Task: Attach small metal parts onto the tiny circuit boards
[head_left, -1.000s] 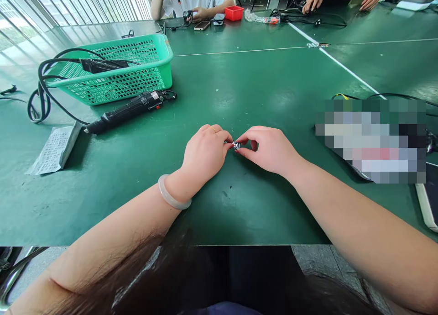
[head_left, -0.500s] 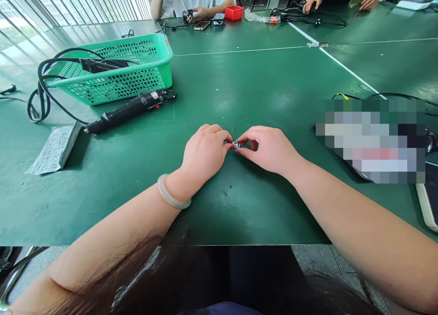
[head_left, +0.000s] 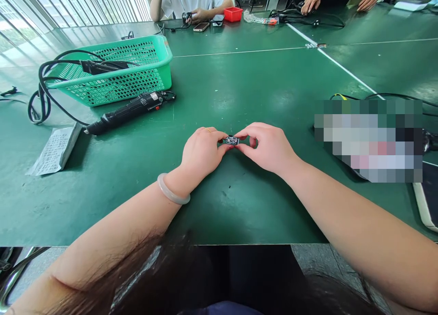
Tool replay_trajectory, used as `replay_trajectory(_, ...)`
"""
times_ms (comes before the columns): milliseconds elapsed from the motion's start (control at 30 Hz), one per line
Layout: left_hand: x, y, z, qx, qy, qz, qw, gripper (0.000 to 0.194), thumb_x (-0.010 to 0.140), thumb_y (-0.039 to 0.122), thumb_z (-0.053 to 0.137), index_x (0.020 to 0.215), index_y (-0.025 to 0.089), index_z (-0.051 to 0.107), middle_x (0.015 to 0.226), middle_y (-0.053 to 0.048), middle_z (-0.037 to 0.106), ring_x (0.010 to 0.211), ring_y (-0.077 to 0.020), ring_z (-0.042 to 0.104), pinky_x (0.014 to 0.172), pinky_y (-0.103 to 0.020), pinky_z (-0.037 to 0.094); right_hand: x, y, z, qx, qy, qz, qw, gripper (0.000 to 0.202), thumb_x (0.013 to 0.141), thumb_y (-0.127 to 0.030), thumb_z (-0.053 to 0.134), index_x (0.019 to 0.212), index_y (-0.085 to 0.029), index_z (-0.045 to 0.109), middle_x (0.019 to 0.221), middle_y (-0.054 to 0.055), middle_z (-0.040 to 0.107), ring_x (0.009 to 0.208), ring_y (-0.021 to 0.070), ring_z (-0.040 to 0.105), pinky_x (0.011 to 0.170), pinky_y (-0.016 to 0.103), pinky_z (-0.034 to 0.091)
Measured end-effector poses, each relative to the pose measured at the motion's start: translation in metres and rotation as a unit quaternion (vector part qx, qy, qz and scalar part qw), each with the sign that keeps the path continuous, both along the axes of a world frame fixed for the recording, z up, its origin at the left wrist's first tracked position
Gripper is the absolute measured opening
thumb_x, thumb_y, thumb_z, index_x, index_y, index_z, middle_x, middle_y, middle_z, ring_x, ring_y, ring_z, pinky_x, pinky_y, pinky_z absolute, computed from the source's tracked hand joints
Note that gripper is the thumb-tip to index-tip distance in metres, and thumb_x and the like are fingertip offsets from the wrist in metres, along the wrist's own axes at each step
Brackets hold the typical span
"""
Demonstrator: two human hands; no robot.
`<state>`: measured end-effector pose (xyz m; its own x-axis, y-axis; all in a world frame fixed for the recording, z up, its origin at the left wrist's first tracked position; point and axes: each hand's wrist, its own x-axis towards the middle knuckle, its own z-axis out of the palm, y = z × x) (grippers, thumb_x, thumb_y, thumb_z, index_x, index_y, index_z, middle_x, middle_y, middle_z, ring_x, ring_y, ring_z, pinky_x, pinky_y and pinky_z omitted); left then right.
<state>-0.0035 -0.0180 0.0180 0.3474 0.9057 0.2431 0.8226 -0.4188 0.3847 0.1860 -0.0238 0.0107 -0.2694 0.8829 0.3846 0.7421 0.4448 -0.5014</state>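
A small dark part with white markings [head_left: 232, 140] is held between both hands, above the green table [head_left: 219, 205]. My left hand [head_left: 201, 151] pinches its left end between thumb and fingertips. At the opposite end, the thumb and index finger of my right hand [head_left: 268, 146] grip it too. The part's flat, printed-looking face is turned up toward me. To the left lies a black electric screwdriver [head_left: 132, 110] with a cable, beside a folded paper packet with writing [head_left: 54, 148].
A green basket [head_left: 119, 84] with black cables stands back left. A blurred-out object [head_left: 372, 141] and a phone-like device [head_left: 427, 196] lie at the right. Across the table are a red box [head_left: 233, 14], cables, a phone [head_left: 201, 27] and two people's hands.
The part has turned so more of its marked face shows, and the fingertips have spread slightly along it. My right hand has shifted a little up and left.
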Motion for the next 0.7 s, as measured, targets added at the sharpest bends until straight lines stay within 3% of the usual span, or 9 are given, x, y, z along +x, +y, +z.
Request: replay_trajectory(700,-0.0007,0.0006,0.0003,0.010,-0.012,0.023,1.000,0.019,0.091,0.033,0.068,0.102,0.025,0.080,0.087,-0.006,0.073,0.091,-0.0233,0.063,0.075,-0.035,0.047,-0.0038,-0.0001,-0.0025,0.012,0.023,-0.009,1.000,0.014,0.085,-0.022,0.067,0.094,-0.023,0.077,0.086,0.003,0.071,0.066,0.0155,0.054,0.068,0.033,0.045)
